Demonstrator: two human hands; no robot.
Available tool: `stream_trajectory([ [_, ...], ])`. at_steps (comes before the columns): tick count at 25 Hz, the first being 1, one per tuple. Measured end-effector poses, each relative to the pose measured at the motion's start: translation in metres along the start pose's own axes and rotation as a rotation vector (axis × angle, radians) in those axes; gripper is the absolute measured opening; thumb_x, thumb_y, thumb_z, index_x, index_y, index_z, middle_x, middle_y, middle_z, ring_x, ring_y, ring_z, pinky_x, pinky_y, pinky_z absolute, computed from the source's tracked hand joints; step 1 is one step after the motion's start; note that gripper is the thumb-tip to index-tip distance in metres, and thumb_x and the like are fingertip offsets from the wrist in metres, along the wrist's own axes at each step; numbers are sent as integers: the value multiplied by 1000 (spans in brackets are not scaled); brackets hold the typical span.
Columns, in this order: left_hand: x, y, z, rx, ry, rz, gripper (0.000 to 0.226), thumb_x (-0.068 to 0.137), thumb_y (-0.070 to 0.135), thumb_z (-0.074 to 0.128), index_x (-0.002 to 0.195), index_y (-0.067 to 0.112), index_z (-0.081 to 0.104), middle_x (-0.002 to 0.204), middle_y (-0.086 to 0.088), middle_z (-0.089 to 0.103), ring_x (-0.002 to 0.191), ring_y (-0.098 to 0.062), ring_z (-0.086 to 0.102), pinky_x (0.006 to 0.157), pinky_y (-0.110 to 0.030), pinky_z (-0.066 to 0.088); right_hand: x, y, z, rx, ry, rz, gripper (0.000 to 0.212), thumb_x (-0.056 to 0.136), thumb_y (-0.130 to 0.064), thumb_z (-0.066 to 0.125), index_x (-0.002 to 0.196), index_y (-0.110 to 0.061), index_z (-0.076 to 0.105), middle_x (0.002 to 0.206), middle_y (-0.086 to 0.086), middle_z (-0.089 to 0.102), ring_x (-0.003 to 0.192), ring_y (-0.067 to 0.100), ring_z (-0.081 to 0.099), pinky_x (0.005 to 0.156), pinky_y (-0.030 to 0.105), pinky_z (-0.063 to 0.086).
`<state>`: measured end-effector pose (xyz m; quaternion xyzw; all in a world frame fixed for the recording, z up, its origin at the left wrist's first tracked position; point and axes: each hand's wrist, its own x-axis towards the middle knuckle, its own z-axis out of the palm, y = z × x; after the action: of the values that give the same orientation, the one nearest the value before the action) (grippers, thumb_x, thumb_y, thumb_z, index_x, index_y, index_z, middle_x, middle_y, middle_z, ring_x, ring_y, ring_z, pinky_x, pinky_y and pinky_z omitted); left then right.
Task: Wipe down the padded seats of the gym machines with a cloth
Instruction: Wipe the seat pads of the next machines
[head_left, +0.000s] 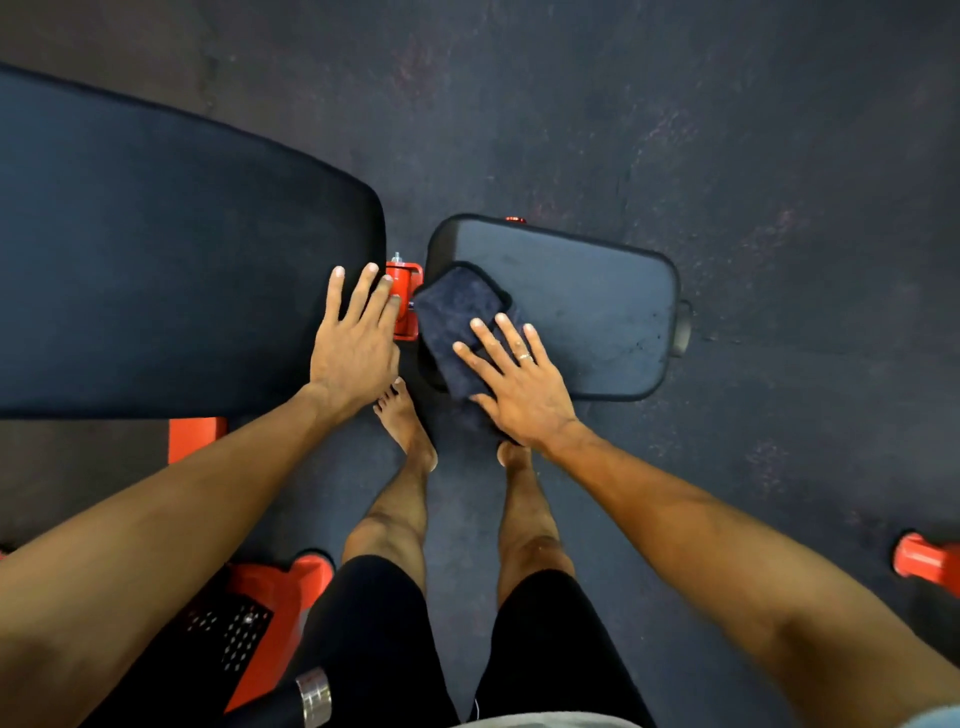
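A small black padded seat (587, 306) lies in the middle of the view, with a long black padded bench back (156, 270) to its left. A dark blue folded cloth (457, 317) lies on the seat's near left corner. My right hand (519, 379) presses flat on the cloth with straight, spread fingers. On the bench back's near right corner rests my left hand (356, 338), fingers straight and spread, holding nothing.
A red metal bracket (404, 291) joins the two pads. Red frame legs (197, 436) and a red base (270, 613) stand at lower left, another red foot (924, 561) at the right edge. My bare feet stand on the dark rubber floor (675, 130).
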<state>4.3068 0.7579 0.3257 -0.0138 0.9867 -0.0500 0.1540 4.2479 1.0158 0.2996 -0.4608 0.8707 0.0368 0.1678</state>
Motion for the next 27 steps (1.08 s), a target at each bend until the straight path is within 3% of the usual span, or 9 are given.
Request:
stream_trajectory([
  [2, 6, 23, 2, -150, 8, -37, 60, 94, 26, 50, 149, 4, 44, 159, -14, 38, 153, -31, 20, 124, -60, 2, -27, 33, -2, 5, 17, 57, 67, 100, -46, 45, 162, -29, 24, 171, 6, 14, 157, 35, 9, 125, 56, 12],
  [5, 14, 62, 8, -427, -19, -76, 62, 96, 22, 53, 153, 3, 37, 163, -13, 31, 153, -28, 24, 126, -49, 15, -56, 78, -10, 39, -17, 199, 66, 101, -43, 46, 162, -32, 22, 171, 4, 13, 157, 34, 9, 125, 55, 12],
  [9, 8, 98, 17, -752, -28, -281, 66, 100, 15, 51, 158, 3, 23, 168, -11, 16, 155, -24, 16, 126, -38, 20, -21, 75, -23, 110, -36, 407, 65, 103, -40, 47, 162, -33, 21, 171, 5, 10, 157, 36, 5, 126, 55, 7],
  [12, 0, 111, 19, -776, -1, -295, 67, 102, 16, 48, 161, 10, 17, 170, -6, 8, 157, -20, 8, 121, -30, 22, 23, 45, -32, 207, -20, 507, 64, 104, -39, 43, 162, -31, 20, 171, 7, 7, 157, 38, 1, 126, 56, 3],
  [16, 2, 119, 20, -770, 2, -310, 67, 101, 12, 48, 160, 7, 18, 170, -9, 9, 156, -24, 9, 125, -41, 22, 2, 35, -25, 151, -41, 196, 65, 102, -34, 49, 162, -30, 23, 171, 5, 8, 157, 34, 2, 126, 52, 2],
  [18, 5, 121, 18, -707, 18, -265, 66, 101, 13, 49, 160, 6, 21, 169, -10, 12, 156, -28, 12, 125, -45, 22, -30, 57, -19, 136, -40, 149, 66, 101, -31, 52, 161, -33, 26, 171, 1, 11, 158, 31, 5, 126, 52, 3],
  [23, 16, 136, 23, -620, 35, -202, 63, 105, 28, 44, 160, 8, 20, 169, -8, 12, 157, -29, 5, 126, -47, 16, -28, 118, -38, 123, -108, 363, 65, 104, -35, 47, 162, -36, 17, 172, 2, 3, 158, 32, -2, 126, 53, 1],
  [27, 19, 149, 29, -609, 57, -267, 68, 104, 29, 46, 161, 9, 16, 170, -7, 4, 157, -28, -3, 127, -50, 10, 24, 95, -50, 195, -110, 421, 69, 104, -38, 42, 163, -33, 8, 171, 5, -7, 156, 34, -12, 125, 53, -7],
])
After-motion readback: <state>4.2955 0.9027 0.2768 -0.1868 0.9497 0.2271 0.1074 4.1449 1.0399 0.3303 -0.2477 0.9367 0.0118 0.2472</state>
